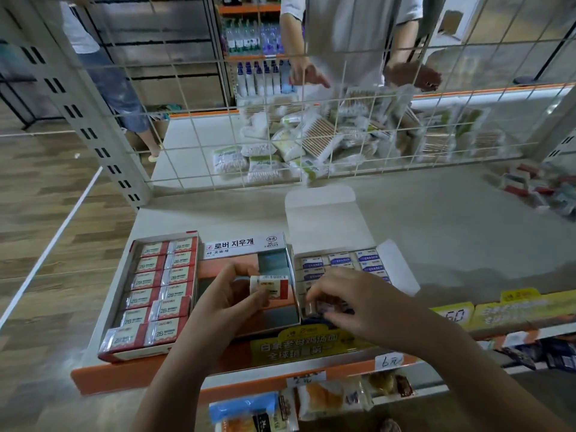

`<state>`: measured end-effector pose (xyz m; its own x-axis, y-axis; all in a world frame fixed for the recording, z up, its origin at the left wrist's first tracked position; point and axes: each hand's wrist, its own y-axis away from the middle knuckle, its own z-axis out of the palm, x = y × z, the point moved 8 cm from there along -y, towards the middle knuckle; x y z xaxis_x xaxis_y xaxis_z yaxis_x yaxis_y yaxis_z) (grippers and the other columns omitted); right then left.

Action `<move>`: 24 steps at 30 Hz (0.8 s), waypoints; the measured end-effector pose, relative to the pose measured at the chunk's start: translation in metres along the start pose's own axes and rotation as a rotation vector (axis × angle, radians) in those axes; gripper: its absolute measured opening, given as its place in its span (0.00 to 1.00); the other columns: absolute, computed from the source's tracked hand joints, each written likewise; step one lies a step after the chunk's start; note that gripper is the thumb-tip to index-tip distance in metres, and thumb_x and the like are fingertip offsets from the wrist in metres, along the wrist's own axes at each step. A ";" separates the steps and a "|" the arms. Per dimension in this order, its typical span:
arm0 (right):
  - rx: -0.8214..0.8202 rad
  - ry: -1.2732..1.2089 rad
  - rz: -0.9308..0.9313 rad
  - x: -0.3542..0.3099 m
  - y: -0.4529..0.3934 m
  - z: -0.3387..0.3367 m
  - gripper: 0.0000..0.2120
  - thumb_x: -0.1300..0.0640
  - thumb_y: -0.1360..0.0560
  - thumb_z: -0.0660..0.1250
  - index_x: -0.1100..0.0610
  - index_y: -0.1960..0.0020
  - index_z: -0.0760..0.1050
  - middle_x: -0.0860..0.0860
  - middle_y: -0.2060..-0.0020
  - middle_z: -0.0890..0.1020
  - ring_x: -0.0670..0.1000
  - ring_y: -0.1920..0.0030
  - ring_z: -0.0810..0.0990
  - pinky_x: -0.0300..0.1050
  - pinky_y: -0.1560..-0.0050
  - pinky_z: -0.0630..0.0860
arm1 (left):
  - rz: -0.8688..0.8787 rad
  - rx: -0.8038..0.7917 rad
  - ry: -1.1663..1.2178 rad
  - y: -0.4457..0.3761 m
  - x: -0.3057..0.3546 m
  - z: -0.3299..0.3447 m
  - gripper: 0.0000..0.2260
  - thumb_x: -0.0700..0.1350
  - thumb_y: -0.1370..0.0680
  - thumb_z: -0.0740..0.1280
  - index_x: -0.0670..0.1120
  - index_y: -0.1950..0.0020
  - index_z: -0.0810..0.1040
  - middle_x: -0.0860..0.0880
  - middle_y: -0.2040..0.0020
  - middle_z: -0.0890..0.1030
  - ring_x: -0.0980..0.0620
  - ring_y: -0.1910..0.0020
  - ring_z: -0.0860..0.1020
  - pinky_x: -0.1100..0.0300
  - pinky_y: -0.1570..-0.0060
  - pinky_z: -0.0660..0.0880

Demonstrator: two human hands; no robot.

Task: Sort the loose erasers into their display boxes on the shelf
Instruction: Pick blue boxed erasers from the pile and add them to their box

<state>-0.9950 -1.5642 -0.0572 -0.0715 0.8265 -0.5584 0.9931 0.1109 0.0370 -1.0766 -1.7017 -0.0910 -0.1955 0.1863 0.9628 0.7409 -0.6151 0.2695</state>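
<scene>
Head view. Beyond both hands a wire grid panel point(311, 120) rises from the back of the shelf point(436, 232); behind it lie heaped packets of cotton swabs point(299, 145), and a second person point(349, 32) stands past them with both hands lowered over the heap. Far to the right of the right hand, a loose pile of small packets point(542, 188) lies on the shelf. Below the hands, yellow price strips point(311, 344) line the shelf edge, with wrapped snacks point(330, 397) on the tier beneath.

Three display boxes stand side by side at the shelf front. Left of the left hand, the red-and-white box point(156, 294) is filled with two columns of erasers marked "2B". Under the left hand, the middle box point(249, 247), headed with Korean lettering and "4B", appears mostly empty, its coloured floor exposed. Under the right hand, the white box point(339, 260) stands with its lid flap raised and holds erasers with blue "ERASER" sleeves.

The left hand point(230, 300) pinches a red-and-white eraser point(271, 286) between thumb and fingers above the middle box. The right hand point(349, 304) grips a small eraser point(324, 307), blurred, at the near end of the white box.
</scene>
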 end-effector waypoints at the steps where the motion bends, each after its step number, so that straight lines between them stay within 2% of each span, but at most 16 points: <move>1: -0.010 0.012 -0.009 0.000 -0.001 0.001 0.11 0.59 0.25 0.65 0.49 0.43 0.76 0.38 0.54 0.72 0.34 0.53 0.69 0.24 0.50 0.64 | 0.002 -0.001 -0.001 0.000 0.000 0.000 0.13 0.46 0.31 0.67 0.46 0.48 0.73 0.45 0.52 0.83 0.47 0.53 0.83 0.51 0.54 0.78; 5: -0.017 0.035 -0.014 0.002 -0.006 0.004 0.11 0.56 0.23 0.62 0.52 0.42 0.78 0.45 0.49 0.76 0.37 0.52 0.68 0.24 0.51 0.63 | 0.001 0.000 -0.008 0.001 0.001 0.002 0.16 0.46 0.32 0.68 0.44 0.47 0.73 0.45 0.53 0.84 0.47 0.53 0.83 0.52 0.55 0.79; 10: 0.021 0.053 0.022 0.005 -0.011 0.006 0.10 0.56 0.23 0.63 0.54 0.45 0.80 0.47 0.51 0.80 0.42 0.52 0.73 0.28 0.49 0.66 | 0.002 -0.010 -0.031 0.002 0.001 0.002 0.15 0.47 0.32 0.67 0.45 0.47 0.72 0.47 0.53 0.84 0.48 0.54 0.83 0.53 0.56 0.79; 13: 0.021 0.073 0.028 0.004 -0.013 0.007 0.10 0.56 0.23 0.63 0.54 0.46 0.81 0.48 0.52 0.80 0.41 0.54 0.72 0.30 0.50 0.67 | 0.006 -0.015 -0.032 0.002 0.002 0.003 0.15 0.47 0.32 0.67 0.44 0.47 0.72 0.46 0.52 0.83 0.47 0.53 0.83 0.51 0.54 0.79; 17: -0.009 0.111 0.030 0.001 -0.016 0.009 0.09 0.57 0.23 0.62 0.55 0.48 0.80 0.47 0.54 0.77 0.41 0.55 0.69 0.28 0.56 0.64 | 0.010 -0.019 -0.044 0.001 0.002 0.004 0.14 0.47 0.32 0.67 0.45 0.48 0.72 0.47 0.53 0.84 0.48 0.53 0.83 0.50 0.54 0.79; 20: -0.018 0.131 0.033 -0.001 -0.019 0.009 0.07 0.59 0.23 0.61 0.56 0.50 0.78 0.44 0.58 0.71 0.40 0.59 0.68 0.27 0.60 0.64 | 0.011 -0.024 -0.057 0.001 0.002 0.004 0.14 0.47 0.32 0.67 0.45 0.48 0.72 0.48 0.53 0.84 0.49 0.54 0.83 0.52 0.54 0.79; 24: -0.030 0.118 0.035 0.002 -0.019 0.011 0.07 0.59 0.24 0.62 0.54 0.51 0.78 0.39 0.62 0.68 0.36 0.62 0.67 0.27 0.57 0.65 | 0.030 -0.025 -0.078 0.001 0.004 0.004 0.15 0.48 0.33 0.68 0.45 0.49 0.73 0.48 0.53 0.84 0.49 0.53 0.83 0.50 0.52 0.79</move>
<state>-1.0131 -1.5708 -0.0676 -0.0493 0.8892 -0.4548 0.9921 0.0962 0.0804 -1.0745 -1.6988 -0.0875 -0.1220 0.2263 0.9664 0.7292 -0.6401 0.2420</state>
